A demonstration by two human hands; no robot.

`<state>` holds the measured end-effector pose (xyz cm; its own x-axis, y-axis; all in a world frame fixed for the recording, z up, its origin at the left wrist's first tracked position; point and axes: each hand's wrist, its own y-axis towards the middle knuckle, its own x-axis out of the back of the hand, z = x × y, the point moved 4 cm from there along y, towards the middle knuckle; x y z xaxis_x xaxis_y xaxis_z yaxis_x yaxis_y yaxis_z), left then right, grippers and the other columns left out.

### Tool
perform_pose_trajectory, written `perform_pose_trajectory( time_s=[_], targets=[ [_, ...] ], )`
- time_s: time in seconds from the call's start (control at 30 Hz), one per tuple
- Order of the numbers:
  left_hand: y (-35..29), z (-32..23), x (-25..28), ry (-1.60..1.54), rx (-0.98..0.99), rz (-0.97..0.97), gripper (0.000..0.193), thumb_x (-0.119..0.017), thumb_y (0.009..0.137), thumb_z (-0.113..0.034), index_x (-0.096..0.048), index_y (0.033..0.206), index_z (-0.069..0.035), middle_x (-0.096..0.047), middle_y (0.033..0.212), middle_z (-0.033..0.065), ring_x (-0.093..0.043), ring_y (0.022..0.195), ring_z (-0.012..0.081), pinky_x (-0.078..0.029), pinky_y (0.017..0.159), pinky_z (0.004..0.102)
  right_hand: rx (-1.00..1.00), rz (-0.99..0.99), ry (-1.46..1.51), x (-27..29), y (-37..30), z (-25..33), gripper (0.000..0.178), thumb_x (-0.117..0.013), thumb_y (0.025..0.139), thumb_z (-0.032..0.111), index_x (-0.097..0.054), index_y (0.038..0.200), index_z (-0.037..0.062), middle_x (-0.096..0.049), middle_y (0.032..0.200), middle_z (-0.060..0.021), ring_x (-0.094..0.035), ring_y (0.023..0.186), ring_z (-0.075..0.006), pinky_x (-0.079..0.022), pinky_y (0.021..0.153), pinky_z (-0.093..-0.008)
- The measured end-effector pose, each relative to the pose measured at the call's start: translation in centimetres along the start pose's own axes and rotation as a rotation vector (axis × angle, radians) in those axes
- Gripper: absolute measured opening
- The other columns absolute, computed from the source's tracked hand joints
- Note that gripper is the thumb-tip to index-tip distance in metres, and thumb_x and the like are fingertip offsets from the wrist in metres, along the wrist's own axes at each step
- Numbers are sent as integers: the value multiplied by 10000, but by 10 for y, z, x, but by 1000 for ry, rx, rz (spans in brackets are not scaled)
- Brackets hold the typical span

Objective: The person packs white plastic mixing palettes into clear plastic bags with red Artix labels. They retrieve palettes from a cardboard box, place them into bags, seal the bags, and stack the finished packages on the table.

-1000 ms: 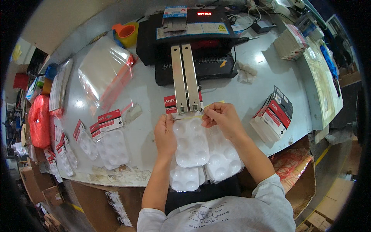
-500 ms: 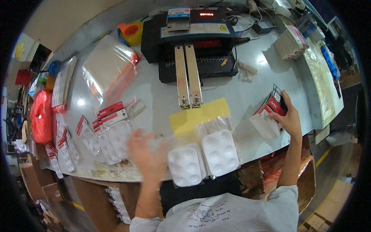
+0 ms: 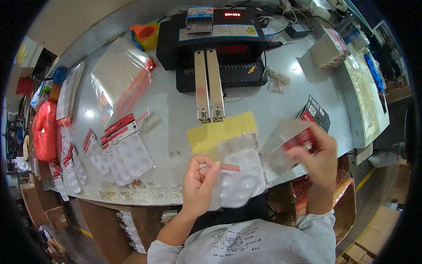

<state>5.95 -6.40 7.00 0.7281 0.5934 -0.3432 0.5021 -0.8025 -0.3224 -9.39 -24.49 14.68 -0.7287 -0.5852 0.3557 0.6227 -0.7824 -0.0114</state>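
Observation:
In front of my body, my left hand (image 3: 200, 182) is closed, thumb against curled fingers, at the upper edge of a clear-bagged white paint palette (image 3: 237, 196). That bag appears pinched in it, though the fingers partly hide the grip. A second bagged palette (image 3: 250, 160) lies under and beside it, on a yellow sheet (image 3: 211, 134). To the right, my right hand (image 3: 316, 154) grips a red and white header card (image 3: 296, 138), smeared by motion. Just beyond it stands a stack of dark and red cards (image 3: 317, 112).
A black sealing machine (image 3: 215, 39) with two metal rails (image 3: 209, 88) stands at the back. Leftward lie finished palette packs (image 3: 127, 154), a pile of clear bags (image 3: 118, 75) and a red plastic bundle (image 3: 46, 132). Another card stack (image 3: 327, 50) sits at the far right.
My left hand has come right from the finished packs to the bagged palettes, and the left palette has shifted right. My right hand has drawn a card away from the stack, toward me.

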Motion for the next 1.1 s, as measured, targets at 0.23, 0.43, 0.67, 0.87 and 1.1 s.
perform_pose_trajectory(
  time_s=[0.23,0.43,0.67,0.87,1.1],
  targets=[
    [-18,-10,10,327,-174,-134,114,-554,912,-95,-612,930,1,-688,803,74,-498,609,31,-387,537,172,98,431,-208,-84,21,15,273,-771,728,211,-644,855,5,-602,627,-75,-504,532,-101,-419,515,-250],
    [-18,-7,19,507,-178,-170,102,-607,880,-108,-640,869,-12,-593,600,40,-451,507,40,-370,470,207,148,554,-269,-91,17,7,270,-780,714,229,-652,822,18,-612,624,-83,-512,505,-134,-416,496,-265],
    [-13,-15,29,503,-300,-306,139,-591,893,-115,-645,868,11,-598,648,11,-478,589,38,-390,527,204,135,281,-158,-79,24,-6,247,-762,734,205,-671,845,4,-652,683,-76,-593,561,-133,-470,526,-250],
    [-9,-9,40,386,-245,-422,204,-554,917,-141,-621,815,23,-534,669,-43,-398,607,22,-315,535,187,-465,540,307,-84,-3,-44,146,-642,850,95,-666,903,-39,-660,759,-82,-624,601,-116,-494,527,-220],
    [27,-2,48,723,-182,-360,271,-451,959,-183,-501,794,25,-497,649,96,-448,621,123,-386,589,284,-565,490,493,-106,16,-69,195,-563,892,142,-618,839,-37,-637,738,-79,-639,627,-134,-508,528,-237]
  ],
)
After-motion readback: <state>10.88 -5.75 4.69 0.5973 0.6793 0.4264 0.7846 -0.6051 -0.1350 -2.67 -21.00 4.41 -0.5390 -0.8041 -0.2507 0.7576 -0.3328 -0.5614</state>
